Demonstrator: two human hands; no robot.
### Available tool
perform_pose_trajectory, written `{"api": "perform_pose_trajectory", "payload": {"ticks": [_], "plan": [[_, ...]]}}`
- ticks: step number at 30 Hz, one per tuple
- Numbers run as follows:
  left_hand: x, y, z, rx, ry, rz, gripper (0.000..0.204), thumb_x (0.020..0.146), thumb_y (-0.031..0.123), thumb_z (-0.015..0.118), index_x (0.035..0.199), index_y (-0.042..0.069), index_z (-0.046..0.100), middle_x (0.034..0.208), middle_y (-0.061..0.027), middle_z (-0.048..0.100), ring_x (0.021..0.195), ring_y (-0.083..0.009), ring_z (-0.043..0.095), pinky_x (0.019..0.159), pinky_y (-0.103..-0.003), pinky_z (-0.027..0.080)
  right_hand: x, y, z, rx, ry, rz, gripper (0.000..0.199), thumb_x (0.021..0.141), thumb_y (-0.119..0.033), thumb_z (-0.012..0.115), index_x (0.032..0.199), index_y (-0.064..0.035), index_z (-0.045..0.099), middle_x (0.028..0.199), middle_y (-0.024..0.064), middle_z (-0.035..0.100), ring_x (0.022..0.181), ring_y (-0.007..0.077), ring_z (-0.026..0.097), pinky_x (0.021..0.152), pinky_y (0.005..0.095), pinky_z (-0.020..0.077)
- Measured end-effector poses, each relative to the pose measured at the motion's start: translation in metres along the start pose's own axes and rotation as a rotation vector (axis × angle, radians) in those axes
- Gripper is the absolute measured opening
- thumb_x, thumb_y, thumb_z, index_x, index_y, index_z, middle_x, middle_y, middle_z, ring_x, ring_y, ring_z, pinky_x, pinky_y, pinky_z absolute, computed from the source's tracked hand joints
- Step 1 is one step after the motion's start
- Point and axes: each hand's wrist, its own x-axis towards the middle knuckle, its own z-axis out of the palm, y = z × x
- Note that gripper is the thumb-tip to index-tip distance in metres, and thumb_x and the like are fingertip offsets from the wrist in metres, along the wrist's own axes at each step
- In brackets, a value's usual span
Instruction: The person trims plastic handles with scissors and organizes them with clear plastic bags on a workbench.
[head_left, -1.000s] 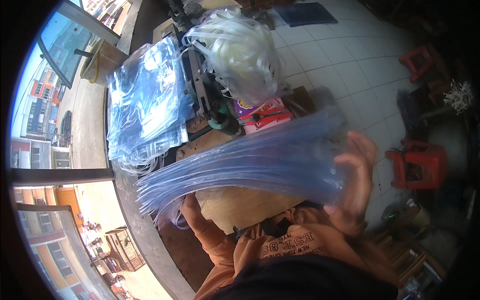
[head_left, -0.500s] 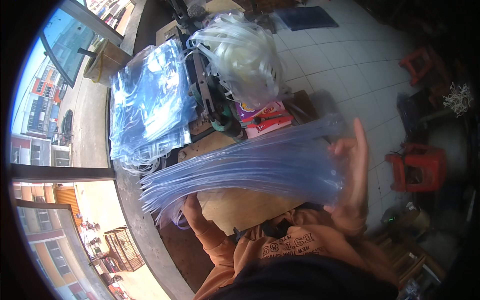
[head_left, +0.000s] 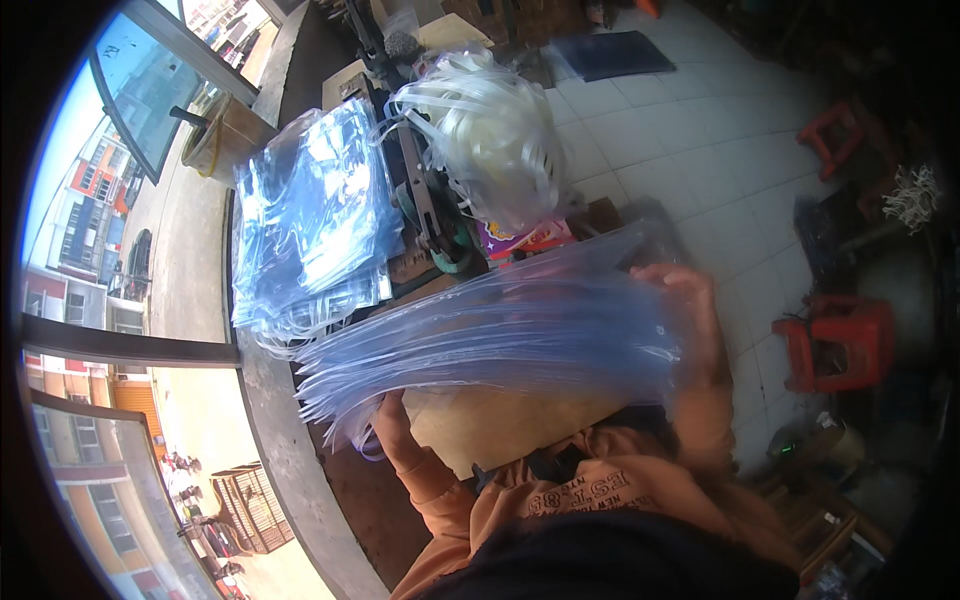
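A thick stack of clear bluish plastic sheets (head_left: 500, 345) stretches across in front of me, its many layered edges fanned out at the left end. My left hand (head_left: 392, 415) grips the stack from the near side, close to that fanned end, and its fingers are mostly hidden under the plastic. At the opposite end, my right hand (head_left: 695, 305) has its fingers bent over the sheets' edge, partly seen through the film and slightly blurred. Beneath the stack lies a tan wooden board (head_left: 480, 425).
Beyond the stack are a pile of clear plastic pieces (head_left: 320, 200), a dark metal machine (head_left: 425, 190) and a large bundle of whitish strips (head_left: 490, 130). A bucket (head_left: 225, 140) stands on the window ledge at left. Red stools (head_left: 840, 340) are on the tiled floor (head_left: 690, 120) at right.
My right hand's raised, stretched fingers have bent down onto the end of the sheets. The red-handled tool on the colourful packet is now covered by the plastic. My left hand keeps its hold.
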Motion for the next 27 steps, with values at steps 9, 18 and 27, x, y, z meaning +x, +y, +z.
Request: {"api": "perform_pose_trajectory", "payload": {"ticks": [9,18,27], "plan": [[-0.011,0.019,0.018,0.074,0.153,-0.013,0.050,0.071,0.012,0.073,0.115,-0.001,0.052,0.114,-0.0111,0.052,0.106,-0.0222,0.047,0.095,-0.033,0.034,-0.004,0.018,-0.007,0.170,0.042,0.238,0.052,0.068,-0.029,0.073,0.105,0.0005,0.052,0.105,0.0125,0.052,0.099,0.0197,0.049,0.088,0.0329,0.0374],[-0.078,0.110,0.016,0.076,-0.037,-0.122,0.039,0.076,0.017,0.072,0.106,-0.003,0.056,0.093,-0.0095,0.060,0.082,-0.0190,0.059,0.075,-0.028,0.046,-0.051,-0.040,-0.035,-0.125,-0.182,0.472,0.033,0.073,-0.016,0.072,0.099,0.0011,0.058,0.092,0.0076,0.060,0.088,0.0156,0.055,0.082,0.0286,0.0413],[-0.028,-0.014,0.003,0.286,-0.228,-0.392,0.046,0.081,0.029,0.067,0.110,-0.004,0.054,0.092,-0.0093,0.061,0.079,-0.0140,0.057,0.068,-0.026,0.044,-0.055,0.054,-0.037,0.029,-0.130,0.669,0.034,0.071,-0.010,0.074,0.102,-0.0004,0.061,0.087,0.0007,0.062,0.080,0.0086,0.055,0.075,0.0245,0.0429]]}}
